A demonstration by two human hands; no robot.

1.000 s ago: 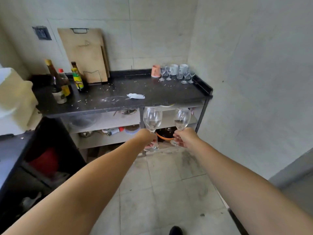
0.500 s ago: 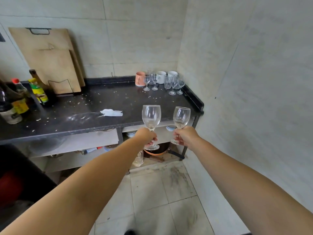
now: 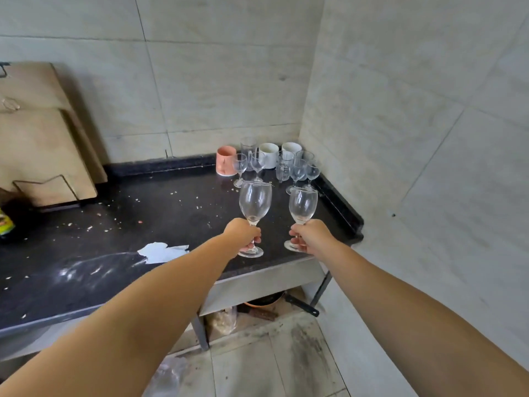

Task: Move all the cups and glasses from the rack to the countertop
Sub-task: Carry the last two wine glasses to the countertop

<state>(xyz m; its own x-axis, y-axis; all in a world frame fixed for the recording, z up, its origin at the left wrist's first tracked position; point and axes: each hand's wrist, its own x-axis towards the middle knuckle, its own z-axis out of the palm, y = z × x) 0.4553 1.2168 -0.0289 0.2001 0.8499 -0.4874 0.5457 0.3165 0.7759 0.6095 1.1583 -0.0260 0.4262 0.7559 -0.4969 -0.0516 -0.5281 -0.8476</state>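
My left hand (image 3: pixel 242 233) grips the stem of a clear wine glass (image 3: pixel 254 202), held upright over the black countertop (image 3: pixel 177 222). My right hand (image 3: pixel 312 235) grips the stem of a second wine glass (image 3: pixel 303 206) beside it. Both glass bases hang near the counter's front right part; I cannot tell if they touch it. At the back right corner stand a pink cup (image 3: pixel 225 161), two white mugs (image 3: pixel 269 154), a tall tumbler (image 3: pixel 248 146) and several small stemmed glasses (image 3: pixel 297 171). The rack is out of view.
Wooden cutting boards (image 3: pixel 43 138) lean against the wall at the left in a wire stand. A white paper scrap (image 3: pixel 161 252) and crumbs lie on the counter. A bottle (image 3: pixel 5 224) shows at the left edge. Pans sit on the shelf below. The tiled wall closes the right side.
I have stepped closer to the counter. Both hands with their wine glasses have moved forward from in front of the counter's edge to above its front right part.
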